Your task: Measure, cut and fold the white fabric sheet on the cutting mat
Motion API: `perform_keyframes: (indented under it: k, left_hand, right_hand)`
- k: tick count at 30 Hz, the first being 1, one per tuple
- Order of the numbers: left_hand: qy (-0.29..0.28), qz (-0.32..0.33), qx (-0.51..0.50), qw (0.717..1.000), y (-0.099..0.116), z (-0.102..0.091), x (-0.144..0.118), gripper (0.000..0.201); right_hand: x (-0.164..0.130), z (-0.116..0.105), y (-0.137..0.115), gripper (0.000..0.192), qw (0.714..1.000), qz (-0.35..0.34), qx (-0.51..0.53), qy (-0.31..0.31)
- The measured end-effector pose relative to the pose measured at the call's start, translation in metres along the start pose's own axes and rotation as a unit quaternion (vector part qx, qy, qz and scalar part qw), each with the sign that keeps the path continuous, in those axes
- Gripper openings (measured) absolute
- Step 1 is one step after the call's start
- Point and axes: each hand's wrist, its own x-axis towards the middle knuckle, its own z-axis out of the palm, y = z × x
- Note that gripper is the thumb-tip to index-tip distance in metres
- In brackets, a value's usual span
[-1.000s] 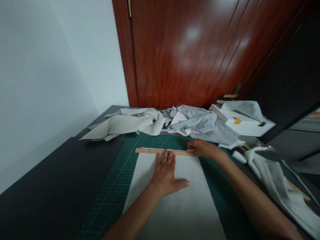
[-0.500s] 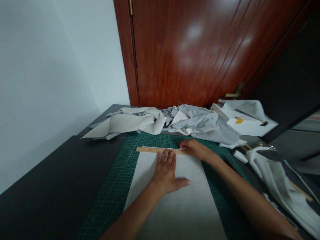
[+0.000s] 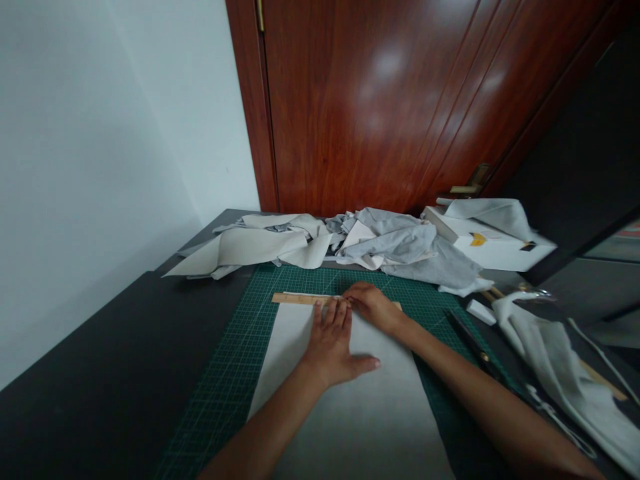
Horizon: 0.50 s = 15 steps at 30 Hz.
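Wooden ruler lies flat across the far edge of the pale fabric sheet, and that sheet is spread on the green cutting mat on the dark table. I've got my left hand pressed palm down on the sheet, fingers stretched out flat and together, their tips touching the ruler's near edge, thumb splayed out to the right. It grips nothing; it is just pinning cloth and ruler in place. My right hand is over the ruler just to the right of the left fingertips, knuckles up, fingers curled down toward the ruler's far edge. I cannot tell from here whether it pinches a marking tool or merely presses on the wood. The ruler's right end peeks out beyond that hand.

Past the mat, along the foot of the reddish wooden door, sits a heap of grey and cream fabric scraps. To the right of the heap is a white box with a piece of grey cloth draped on top. A small white block rests just off the mat's right edge, near a long dark tool lying on the mat there. More grey cloth trails down the right side of the table.
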Motion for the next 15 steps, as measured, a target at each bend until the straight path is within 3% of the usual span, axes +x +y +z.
perform_keyframes:
  k: [7,15]
  left_hand:
    - [-0.010,-0.004,0.005,1.000,0.003,-0.004,0.000,0.123]
    - [-0.003,0.004,0.010,1.000,-0.001,-0.001,-0.001,0.123]
  right_hand:
    - [0.001,-0.009,-0.006,0.019,0.996,0.038,-0.079,-0.025]
    - [-0.007,-0.060,0.009,0.013,0.968,0.134,-0.168,-0.125]
